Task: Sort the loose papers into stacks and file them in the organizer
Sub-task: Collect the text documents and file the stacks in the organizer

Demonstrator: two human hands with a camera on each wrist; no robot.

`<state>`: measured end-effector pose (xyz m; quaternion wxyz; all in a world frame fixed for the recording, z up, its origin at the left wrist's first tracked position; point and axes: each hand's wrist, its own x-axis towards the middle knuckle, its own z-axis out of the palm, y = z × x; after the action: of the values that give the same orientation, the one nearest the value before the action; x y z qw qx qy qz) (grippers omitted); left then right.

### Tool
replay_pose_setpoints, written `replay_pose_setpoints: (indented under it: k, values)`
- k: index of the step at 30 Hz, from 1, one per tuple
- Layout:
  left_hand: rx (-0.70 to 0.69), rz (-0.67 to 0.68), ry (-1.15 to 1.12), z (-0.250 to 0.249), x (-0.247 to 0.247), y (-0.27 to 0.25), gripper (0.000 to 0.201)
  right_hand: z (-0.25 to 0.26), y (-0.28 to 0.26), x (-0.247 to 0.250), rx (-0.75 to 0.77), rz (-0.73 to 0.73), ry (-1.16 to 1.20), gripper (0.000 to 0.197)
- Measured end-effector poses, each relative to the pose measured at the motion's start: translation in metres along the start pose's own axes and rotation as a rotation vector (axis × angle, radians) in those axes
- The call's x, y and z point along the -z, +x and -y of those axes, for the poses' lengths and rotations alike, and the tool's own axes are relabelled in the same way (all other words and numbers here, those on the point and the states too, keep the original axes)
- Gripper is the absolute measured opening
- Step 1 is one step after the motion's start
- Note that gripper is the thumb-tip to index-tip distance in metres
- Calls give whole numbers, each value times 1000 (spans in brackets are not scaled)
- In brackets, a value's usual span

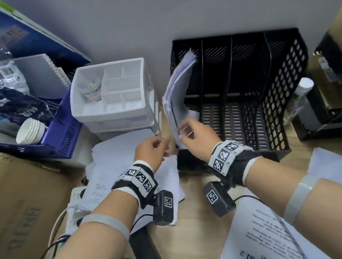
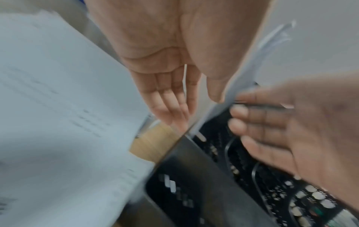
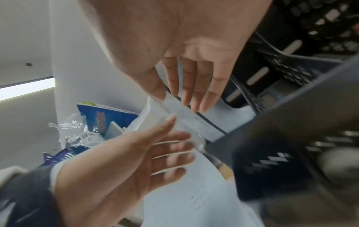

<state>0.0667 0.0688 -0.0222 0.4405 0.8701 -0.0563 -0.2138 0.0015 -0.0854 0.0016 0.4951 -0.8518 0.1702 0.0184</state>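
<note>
A stack of white papers [image 1: 177, 87] stands upright and bowed in the leftmost slot of the black mesh organizer [image 1: 273, 93]. My right hand [image 1: 183, 131] pinches the stack's lower edge between thumb and fingers. In the right wrist view the right hand [image 3: 178, 101] has its thumb on one face of the papers [image 3: 186, 118] and straight fingers on the other. My left hand [image 1: 161, 144] hovers just left of the stack, holding nothing. The left wrist view shows the left hand [image 2: 194, 107] with fingers straight and the thumb close to the papers [image 2: 258, 61].
Loose printed sheets [image 1: 124, 158] lie on the wooden desk under my left wrist, and more [image 1: 264, 238] at the lower right. A white drawer unit [image 1: 113, 93] stands left of the organizer. Also here: a blue tray [image 1: 60, 139], a cardboard box [image 1: 9, 215], and a black rack [image 1: 341, 88] on the right.
</note>
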Motion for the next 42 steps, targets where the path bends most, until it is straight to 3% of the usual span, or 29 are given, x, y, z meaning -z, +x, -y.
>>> replay_pose_setpoints:
  k: [1, 5, 7, 10, 13, 15, 20, 23, 25, 28, 31, 34, 36, 38, 39, 42]
  values:
    - [30, 3, 7, 12, 7, 0, 30, -13, -2, -9, -82, 48, 2, 10]
    - [185, -74, 273, 85, 56, -2, 25, -50, -20, -67, -350, 342, -80, 18]
    - [299, -120, 408, 118, 76, -8, 39, -58, -31, -91, -419, 380, -170, 19]
    - [299, -173, 385, 147, 86, -17, 59, -65, -42, -119, -530, 323, -168, 35]
    - [217, -200, 230, 158, 90, -22, 63, -62, -52, -139, -561, 181, -98, 19]
    - [216, -155, 107, 166, 92, -24, 65, -58, -59, -146, -569, 93, -134, 18]
    - [303, -71, -159, 179, 98, -25, 76, -49, -73, -138, -514, -26, -181, 24]
    - [303, 11, -161, 183, 98, -31, 76, -40, -87, -121, -459, -115, -129, 18]
    - [295, -42, -132, 181, 100, -32, 81, -32, -97, -105, -397, -182, -147, 16]
    - [152, -166, 28, 153, 105, -44, 92, -18, -118, -71, -298, -282, -285, 19]
    - [-180, -187, 157, 112, 106, -58, 108, 3, -134, -36, -208, -312, -431, 19]
    - [-454, -3, 394, 64, 98, -58, 101, 28, -144, -9, -54, -318, -538, 24]
    - [-580, 229, 534, 29, 90, -66, 77, 46, -149, 6, 62, -320, -522, 27]
    - [-578, 445, 505, 5, 81, -76, 45, 58, -152, 18, 149, -304, -468, 26]
    - [-574, 495, 445, -1, 75, -78, 40, 64, -154, 23, 171, -328, -444, 24]
    - [-554, 492, 225, -2, 62, -82, 50, 65, -162, 52, 86, -583, -380, 19]
